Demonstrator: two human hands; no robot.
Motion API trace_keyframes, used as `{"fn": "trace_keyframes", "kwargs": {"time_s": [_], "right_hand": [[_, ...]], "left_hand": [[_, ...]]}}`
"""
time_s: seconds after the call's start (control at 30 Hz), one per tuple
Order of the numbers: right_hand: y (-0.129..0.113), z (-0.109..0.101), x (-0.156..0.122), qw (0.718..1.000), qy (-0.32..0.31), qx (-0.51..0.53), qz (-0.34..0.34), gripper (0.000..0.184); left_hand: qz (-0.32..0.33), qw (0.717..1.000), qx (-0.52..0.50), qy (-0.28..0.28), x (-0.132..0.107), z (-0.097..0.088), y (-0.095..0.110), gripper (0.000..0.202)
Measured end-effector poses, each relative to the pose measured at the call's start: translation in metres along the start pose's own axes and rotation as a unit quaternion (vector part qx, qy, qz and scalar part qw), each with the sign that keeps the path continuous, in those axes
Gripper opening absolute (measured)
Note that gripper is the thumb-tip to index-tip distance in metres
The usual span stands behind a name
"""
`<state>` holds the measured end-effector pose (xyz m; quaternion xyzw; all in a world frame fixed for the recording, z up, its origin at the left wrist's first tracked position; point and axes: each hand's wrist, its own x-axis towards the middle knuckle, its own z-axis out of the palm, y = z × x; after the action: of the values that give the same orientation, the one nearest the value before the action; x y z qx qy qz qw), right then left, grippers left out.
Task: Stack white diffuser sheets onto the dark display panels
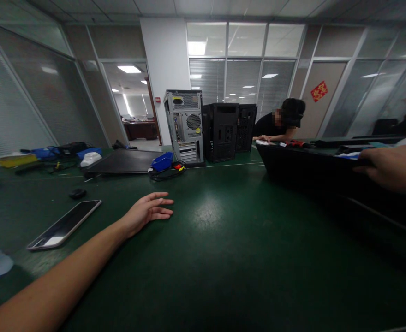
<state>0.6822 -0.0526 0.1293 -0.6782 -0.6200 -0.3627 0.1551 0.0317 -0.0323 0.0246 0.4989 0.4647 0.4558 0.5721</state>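
Note:
My left hand (149, 213) lies on the green tabletop (203, 258) with its fingers spread and nothing in them. To its left, a phone (64, 226) lies screen up beside a small round black object (77, 193). At the right side, my right hand (391, 167) is closed on the upper edge of a large flat black panel (303, 173). The panel stands tilted over the table, and its lower part merges into dark shadow. Whether it is a screen or a case panel, I cannot tell.
Several computer towers (191, 124) stand at the back middle. A flat black panel (127, 161) and a blue-handled item with cable (163, 162) lie left of them. A yellow tray (18, 160) sits far left. Another person (286, 120) leans on the table behind the panel.

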Motion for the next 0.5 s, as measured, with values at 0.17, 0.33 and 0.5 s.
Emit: {"fn": "trace_keyframes", "kwargs": {"time_s": [0.17,0.33,0.5], "right_hand": [[-0.027,-0.023,0.011,0.993,-0.085,-0.076,-0.002,0.071],[-0.069,-0.059,0.009,0.994,-0.078,-0.063,-0.032,0.077],[-0.135,-0.105,-0.012,0.989,0.015,-0.003,-0.148,0.060]], "left_hand": [[-0.006,1.000,-0.002,0.008,0.002,0.002,0.000,0.044],[-0.009,1.000,-0.009,0.009,0.002,0.001,0.001,0.043],[-0.029,0.998,-0.051,-0.001,0.003,-0.003,0.003,0.047]]}}
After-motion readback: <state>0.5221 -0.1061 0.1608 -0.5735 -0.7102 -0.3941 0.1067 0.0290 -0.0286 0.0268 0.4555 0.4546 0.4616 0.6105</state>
